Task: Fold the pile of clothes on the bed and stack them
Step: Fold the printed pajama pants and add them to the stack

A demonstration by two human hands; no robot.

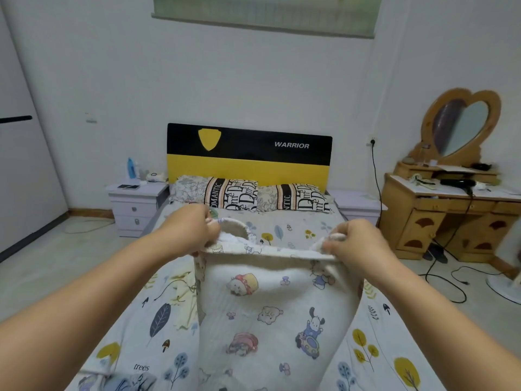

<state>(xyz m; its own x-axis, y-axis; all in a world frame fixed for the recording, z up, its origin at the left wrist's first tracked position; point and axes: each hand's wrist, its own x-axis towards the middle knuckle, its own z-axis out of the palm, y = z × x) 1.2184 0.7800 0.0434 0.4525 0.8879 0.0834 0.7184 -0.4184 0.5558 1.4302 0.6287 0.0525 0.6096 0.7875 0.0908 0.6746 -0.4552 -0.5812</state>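
clothes at the bottom edge [121, 380]: bit of blue-grey fabric poking in at the lower left, lying on the bed, can't really tell what it is
garment [270, 311]: white fleecy thing with little cartoon animals printed all over, held up in the air over the bed and hanging down toward the camera, top edge stretched flat between both hands
yellow piece [184, 300]: pale yellowish cloth lying on the sheet just left of the hanging garment, partly hidden behind it
left hand [194, 231]: fingers curled, pinching the garment's top left corner, right by the round neck opening
right hand [352, 244]: same deal, fingers curled and pinching the top right corner
bed [394, 359]: sheet with a trees and leaves print in yellow and blue
pillows [248, 194]: two, side by side at the head end, lettering print
headboard [249, 153]: black over yellow, says WARRIOR
nightstand [136, 204]: pale one left of the bed
dresser [451, 215]: wooden, right side, heart-shaped mirror on top
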